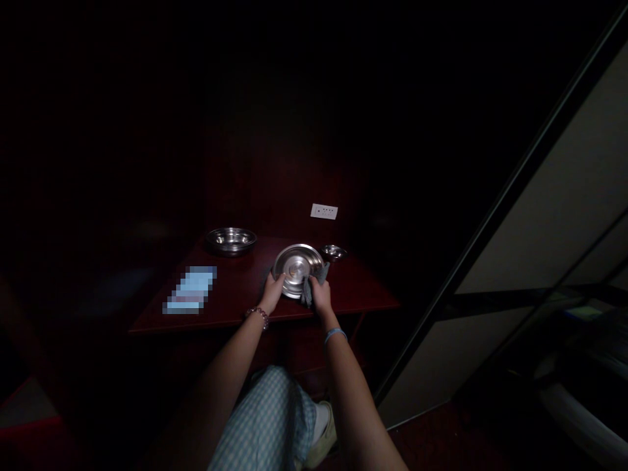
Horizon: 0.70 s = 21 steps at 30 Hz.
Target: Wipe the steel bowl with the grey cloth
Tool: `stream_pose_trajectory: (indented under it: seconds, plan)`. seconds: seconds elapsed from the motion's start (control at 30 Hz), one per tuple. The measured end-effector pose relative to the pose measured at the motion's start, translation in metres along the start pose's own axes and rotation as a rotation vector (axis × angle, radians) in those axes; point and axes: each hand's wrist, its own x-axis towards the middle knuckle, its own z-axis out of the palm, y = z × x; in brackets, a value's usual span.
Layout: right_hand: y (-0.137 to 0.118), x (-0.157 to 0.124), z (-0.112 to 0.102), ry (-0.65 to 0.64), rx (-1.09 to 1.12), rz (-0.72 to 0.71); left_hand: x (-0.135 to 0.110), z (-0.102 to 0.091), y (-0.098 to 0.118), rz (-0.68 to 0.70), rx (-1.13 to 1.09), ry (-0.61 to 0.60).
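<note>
A shiny round metal dish (296,267), tilted with its inside toward me, is held above the front part of the dark red table. My left hand (273,292) grips its lower left rim, the thumb lying over the edge. At the lower right rim, my right hand (320,296) is closed on a grey cloth (307,292), which is pressed against the dish. Just behind the dish on the right stands a small metal bowl (334,252). To the back left sits a wider metal bowl (231,241), possibly several stacked.
The dark red table (235,304) reaches back to a wall with a white power socket (324,211). On its left lies a flat, pixelated light-blue object (191,290). A pale panel with a dark frame (432,353) slants along the right. Surroundings are very dark.
</note>
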Motion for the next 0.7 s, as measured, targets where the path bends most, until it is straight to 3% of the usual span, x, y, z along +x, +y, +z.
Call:
stream_pose_trajectory:
  seconds: [0.7]
  plan:
    - [-0.0013,-0.0006,0.0016,0.005,0.006,0.004,0.0012,-0.0003,-0.0008,0.025,0.006,-0.006]
